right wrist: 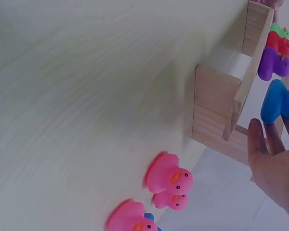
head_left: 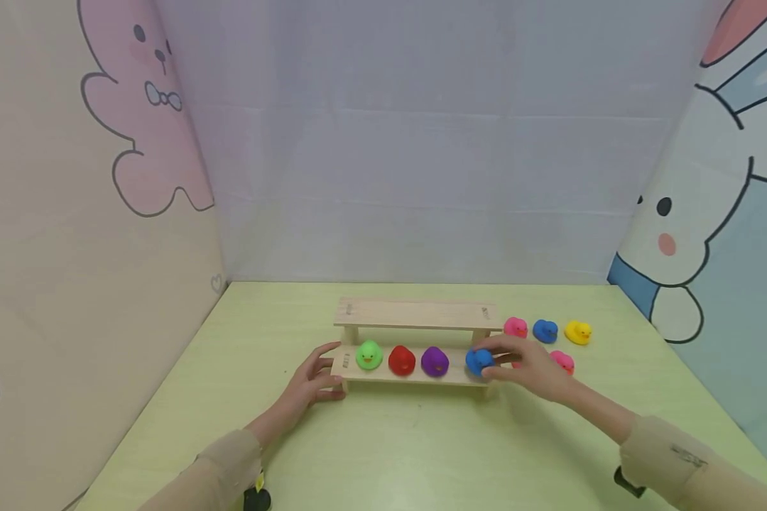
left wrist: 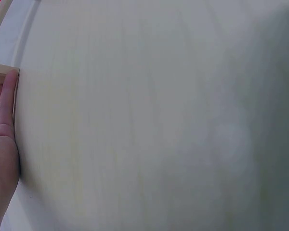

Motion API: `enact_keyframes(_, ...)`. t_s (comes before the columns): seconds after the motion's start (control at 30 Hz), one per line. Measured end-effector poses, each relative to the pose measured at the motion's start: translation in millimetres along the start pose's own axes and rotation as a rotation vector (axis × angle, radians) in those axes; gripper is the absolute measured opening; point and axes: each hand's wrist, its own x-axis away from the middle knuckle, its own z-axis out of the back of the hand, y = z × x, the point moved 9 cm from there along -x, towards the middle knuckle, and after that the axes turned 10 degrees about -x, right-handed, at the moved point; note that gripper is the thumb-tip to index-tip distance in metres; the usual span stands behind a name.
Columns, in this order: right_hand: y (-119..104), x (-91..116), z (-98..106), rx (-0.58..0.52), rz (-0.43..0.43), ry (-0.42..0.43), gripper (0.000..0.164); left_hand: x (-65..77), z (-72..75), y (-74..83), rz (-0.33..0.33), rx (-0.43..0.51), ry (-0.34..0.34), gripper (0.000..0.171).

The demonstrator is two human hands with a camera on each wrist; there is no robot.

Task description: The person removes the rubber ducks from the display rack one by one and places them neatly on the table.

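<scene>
A two-tier wooden rack (head_left: 415, 314) stands on the table. On its lower tier sit a green rubber duck (head_left: 368, 355), a red rubber duck (head_left: 402, 360) and a purple rubber duck (head_left: 434, 362) in a row. At that tier's right end, my right hand (head_left: 530, 365) pinches a blue rubber duck (head_left: 478, 362) between thumb and fingers. In the right wrist view, this blue duck (right wrist: 278, 102) is beside the purple one. My left hand (head_left: 309, 380) touches the rack's left end, its fingers fairly straight. The left wrist view shows one finger (left wrist: 7, 98) extended against the wood.
Right of the rack lie a pink duck (head_left: 515, 326), another blue duck (head_left: 545, 331), a yellow duck (head_left: 578, 332) and a nearer pink duck (head_left: 562, 361). My right hand partly hides one more pink duck. A pale curtain (head_left: 422, 177) hangs behind the table (head_left: 409, 454).
</scene>
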Motion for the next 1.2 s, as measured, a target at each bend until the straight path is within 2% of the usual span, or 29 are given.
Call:
enact_keyframes(0.13,-1.2,4.3,13.2,0.003,0.025,0.027,0.039,-1.1,0.1,-0.8,-0.004,-0.004,-0.007,0.068)
enact_keyframes(0.33,0.5,14.2,34.3,0.04,0.006,0.063,0.037,-2.7,0.1,-2.2,0.005,-0.004,-0.005,0.067)
enact_keyframes(0.57,0.4,28.1,57.7,0.056,0.021,0.108,0.037,-2.2,0.1,-1.5,0.012,-0.008,0.001,0.067)
enact_keyframes(0.97,33.0,56.6,103.1,0.147,-0.115,0.216,0.042,-1.7,-0.5,-0.9,0.011,-0.002,0.001,0.068)
enact_keyframes(1.2,46.2,73.0,131.9,0.18,-0.085,0.297,0.043,-0.2,-1.2,1.7,0.013,-0.005,0.003,0.068)
